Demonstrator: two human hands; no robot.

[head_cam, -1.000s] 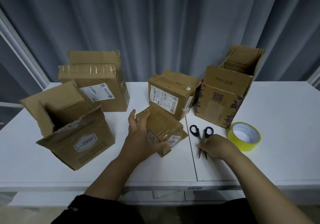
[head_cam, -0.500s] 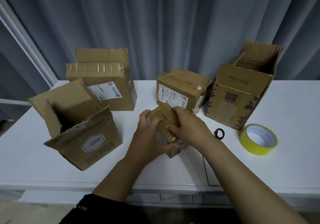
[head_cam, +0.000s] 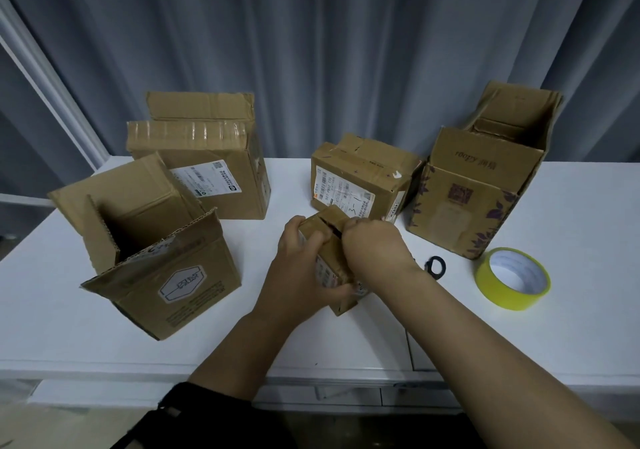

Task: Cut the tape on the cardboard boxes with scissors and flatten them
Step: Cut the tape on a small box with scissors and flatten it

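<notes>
Small brown cardboard box (head_cam: 328,233) sits near the middle of the white table (head_cam: 69,310), tilted with one corner toward the near edge, and both hands grip it. The left hand (head_cam: 298,268) wraps its left side, fingers curled over the top edge and thumb pressed along the near face beside a printed label. The right hand (head_cam: 375,247) is closed in a fist on the top of the box, its fingers curled in at a dark gap along the top seam. What exactly the fingertips pinch there is hidden by the knuckles.

Just right of the right wrist, one black handle loop of a pair of scissors (head_cam: 437,267) lies on the table; the rest is hidden behind the forearm. Further right lies a roll of yellow tape (head_cam: 512,278), flat on its side.

Just behind the held box stands a closed brown carton with a white shipping label (head_cam: 360,178). To its right, touching or nearly touching it, stands a tall open-topped carton printed with purple leaves (head_cam: 464,206). At the back left stands a taped brown carton with a raised flap (head_cam: 207,168), and in front of it a large open carton with a hexagon mark (head_cam: 166,268), tipped on its side. A grey pleated curtain (head_cam: 311,50) hangs behind the table. A dark sleeve (head_cam: 194,414) shows on the left arm.
</notes>
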